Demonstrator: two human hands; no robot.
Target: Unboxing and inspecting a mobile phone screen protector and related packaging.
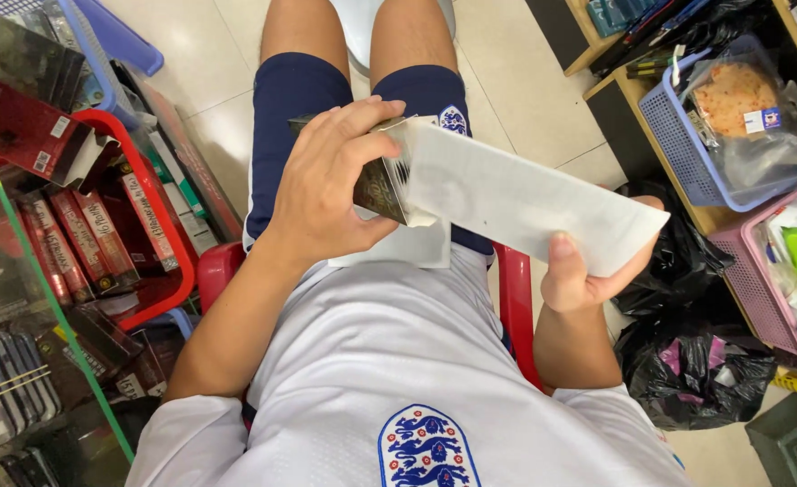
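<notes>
Seated person, left hand (326,185) wrapped tight around a small dark box (382,185) held over the lap, right hand (579,271) pinching the far end of a white paper sleeve (525,206) that runs from the box out to the right, thumb on top. A white sheet (412,248) lies on the thighs just below the box. Red basket (160,225) of boxed items sits at left, blue basket (678,144) and black bags (696,370) at right.
</notes>
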